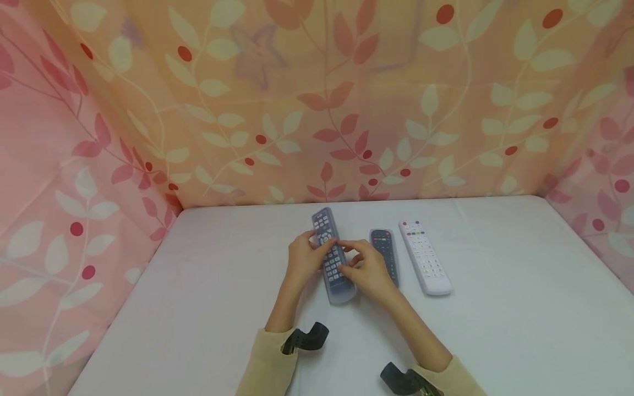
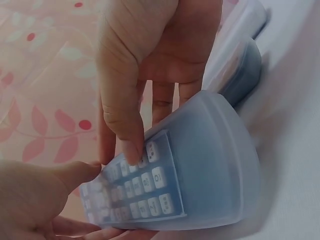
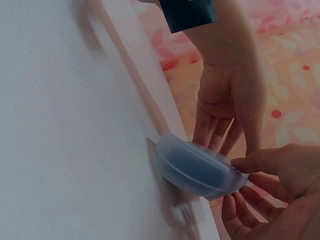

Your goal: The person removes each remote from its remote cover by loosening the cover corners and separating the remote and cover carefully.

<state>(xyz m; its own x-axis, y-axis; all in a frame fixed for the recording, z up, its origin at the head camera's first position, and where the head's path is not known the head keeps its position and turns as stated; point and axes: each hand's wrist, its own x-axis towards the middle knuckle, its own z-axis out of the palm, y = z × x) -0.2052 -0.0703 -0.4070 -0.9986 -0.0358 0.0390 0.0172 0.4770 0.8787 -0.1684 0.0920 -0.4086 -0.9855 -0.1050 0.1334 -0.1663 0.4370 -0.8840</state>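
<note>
Sleeved remote [image 1: 333, 273] is held over the white tabletop [image 1: 223, 286], the left hand [image 1: 304, 258] gripping it, thumb across its face, the right hand [image 1: 370, 273] pinching its edge.

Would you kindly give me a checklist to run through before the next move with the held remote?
1. Left hand grips the held remote: ok.
2. Right hand holds its right-hand edge: ok.
3. Keypad unobstructed: not ok, thumbs lie over part of it.
4. Translucent cover around the remote's lower end: ok.
5. Held remote fully off the table: cannot tell.
6. Dark remote and white remote apart from each other: ok.
</note>
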